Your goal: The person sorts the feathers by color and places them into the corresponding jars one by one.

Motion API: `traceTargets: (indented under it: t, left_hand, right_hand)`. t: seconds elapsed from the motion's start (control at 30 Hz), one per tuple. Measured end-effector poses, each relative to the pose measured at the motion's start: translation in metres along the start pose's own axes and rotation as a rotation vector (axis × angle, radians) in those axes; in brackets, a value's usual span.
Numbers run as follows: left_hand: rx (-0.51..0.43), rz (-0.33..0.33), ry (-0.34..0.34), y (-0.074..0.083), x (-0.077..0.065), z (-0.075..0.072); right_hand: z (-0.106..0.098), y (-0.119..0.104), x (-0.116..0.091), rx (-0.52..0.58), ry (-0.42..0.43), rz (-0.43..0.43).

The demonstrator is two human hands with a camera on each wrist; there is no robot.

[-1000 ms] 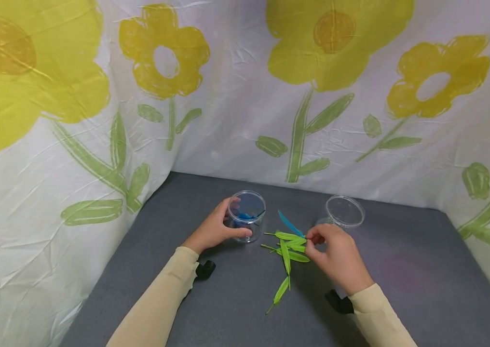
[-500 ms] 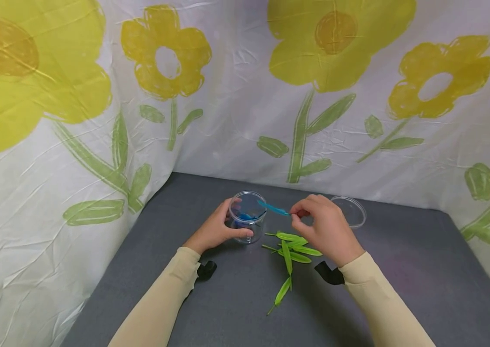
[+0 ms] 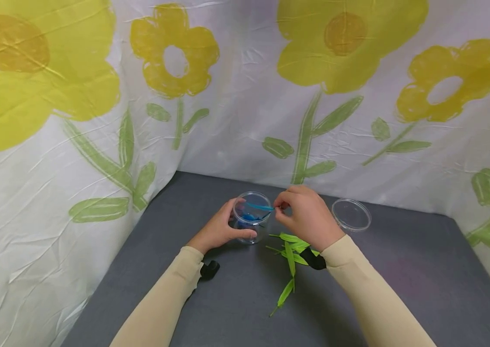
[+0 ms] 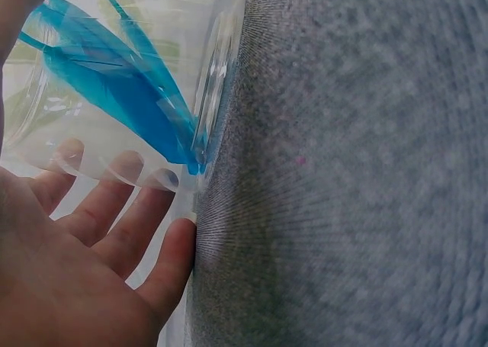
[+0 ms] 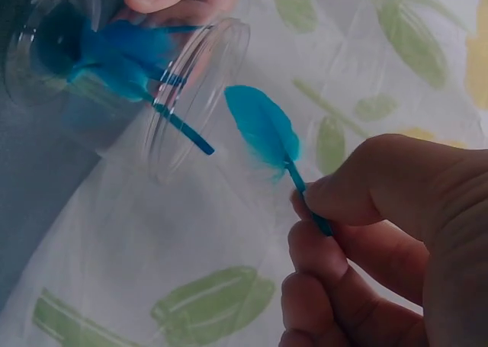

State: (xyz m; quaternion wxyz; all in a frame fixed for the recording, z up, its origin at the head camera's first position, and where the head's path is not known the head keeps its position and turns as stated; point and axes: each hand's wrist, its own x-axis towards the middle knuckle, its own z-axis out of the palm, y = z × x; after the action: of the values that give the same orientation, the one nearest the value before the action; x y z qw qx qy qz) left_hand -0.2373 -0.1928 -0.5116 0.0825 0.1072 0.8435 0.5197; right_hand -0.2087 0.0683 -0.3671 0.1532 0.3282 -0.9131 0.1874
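My left hand [image 3: 221, 226] holds a clear plastic jar [image 3: 257, 235] upright on the table, thumb in front and fingers behind. Several blue feathers [image 4: 114, 88] lie inside it, one quill poking past the rim in the right wrist view. Between thumb and index finger, my right hand [image 3: 306, 212] pinches the quill of another blue feather [image 5: 263, 126]. In the right wrist view this feather is just outside the jar's mouth, vane towards it. Several green feathers [image 3: 289, 260] lie in a loose pile below my right hand, partly hidden by the wrist.
A clear round lid [image 3: 351, 215] lies on the grey table [image 3: 227, 299], right of my right hand. Behind and to the sides hangs a white cloth [image 3: 236, 120] printed with yellow flowers. Black wrist straps [image 3: 210, 270] sit on both sleeves.
My right hand has lifted the blue feather from beside the green pile and carried it up and left to the jar's mouth. My left hand keeps its hold on the jar.
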Motion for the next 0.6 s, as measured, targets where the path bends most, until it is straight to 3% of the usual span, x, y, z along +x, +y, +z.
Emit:
traceTargets:
  t: [0.6]
  left_hand:
    - [-0.001,0.000,-0.001,0.002,0.000,0.000]
  right_hand:
    - [0.016,-0.010,0.023,-0.090,-0.029,-0.069]
